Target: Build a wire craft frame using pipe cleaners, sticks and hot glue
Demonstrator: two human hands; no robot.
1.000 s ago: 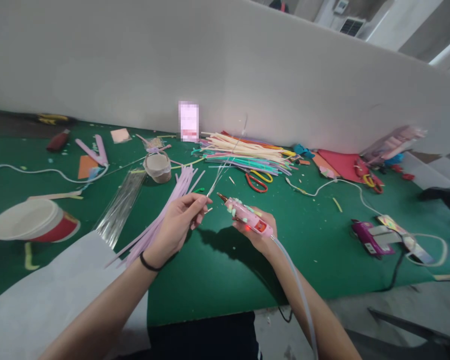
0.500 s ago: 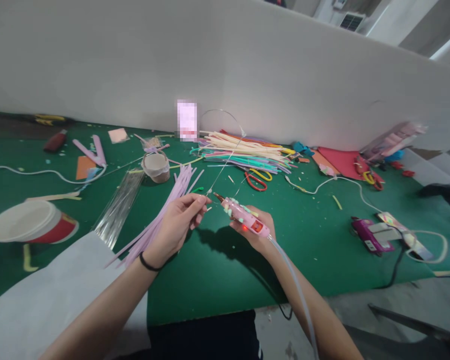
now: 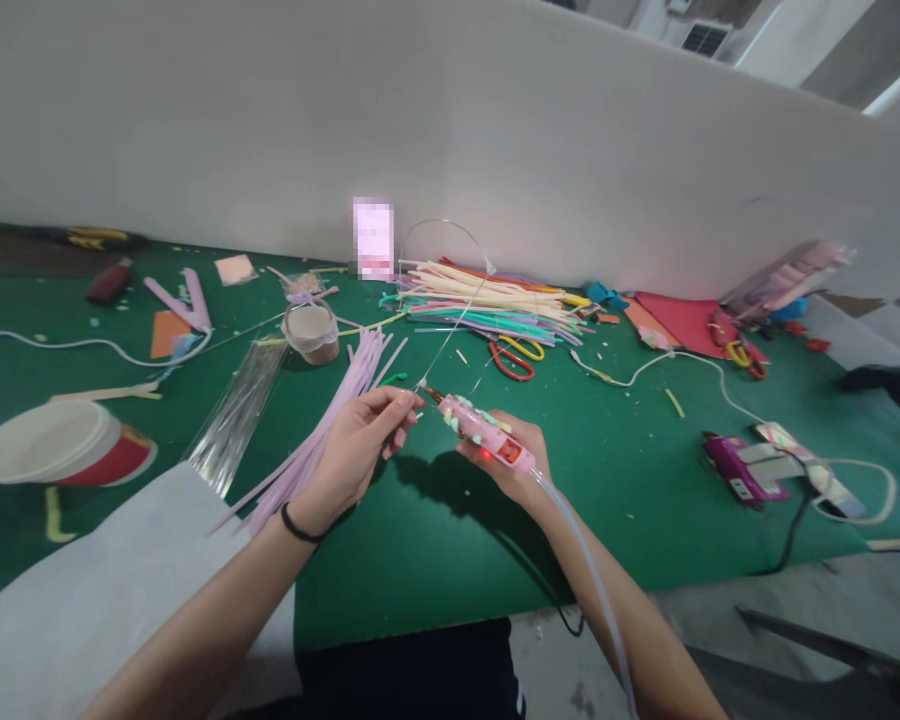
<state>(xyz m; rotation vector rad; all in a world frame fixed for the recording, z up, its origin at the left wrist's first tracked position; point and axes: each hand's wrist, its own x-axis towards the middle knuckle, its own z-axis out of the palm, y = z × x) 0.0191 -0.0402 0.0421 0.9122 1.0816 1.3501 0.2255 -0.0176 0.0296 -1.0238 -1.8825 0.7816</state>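
My left hand (image 3: 356,450) is closed in a pinch on a thin clear strip (image 3: 450,330) that rises from my fingertips and curls into a loop near the back wall. My right hand (image 3: 514,465) is wrapped round a pink glue gun (image 3: 484,432) with a red light lit on it. The gun's nozzle points left and sits right at my left fingertips. A glue stick and cord trail back along my right forearm. Under my left hand lies a bundle of pale purple straws (image 3: 330,420) on the green table (image 3: 435,560).
A heap of coloured straws (image 3: 487,300) and scissors (image 3: 514,360) lie behind my hands. A brown cup (image 3: 313,332), clear strips (image 3: 236,415) and a red-and-white paper bowl (image 3: 64,448) are to the left. A purple glue gun (image 3: 742,475) with cables lies at the right.
The clear strip's far end has bent over into a loop. The glue gun's nozzle has crept slightly left, closer to my left fingertips. Both hands stay in place.
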